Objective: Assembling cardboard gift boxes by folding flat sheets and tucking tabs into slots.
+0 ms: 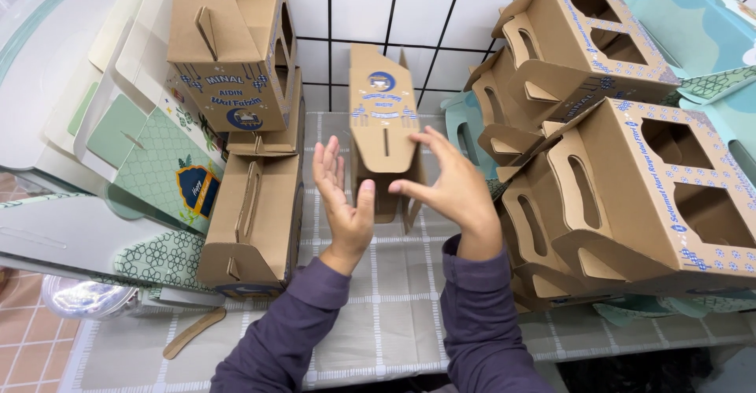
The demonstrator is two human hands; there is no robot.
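A half-folded brown cardboard carrier box (383,117) with a blue print stands upright in the middle of the table, its flaps loose. My left hand (340,201) is raised just in front of its left side, palm facing right, fingers apart, holding nothing. At the box's right side is my right hand (446,184), fingers spread, fingertips at or just off the cardboard. I cannot tell if either hand touches the box. Both arms wear purple sleeves.
Folded brown carrier boxes are stacked at left (235,46) and piled at right (630,180). Flat green and white box blanks (150,157) lean at the far left. A cardboard strip (193,331) lies near the checked tablecloth's (394,314) front edge. White tiled wall behind.
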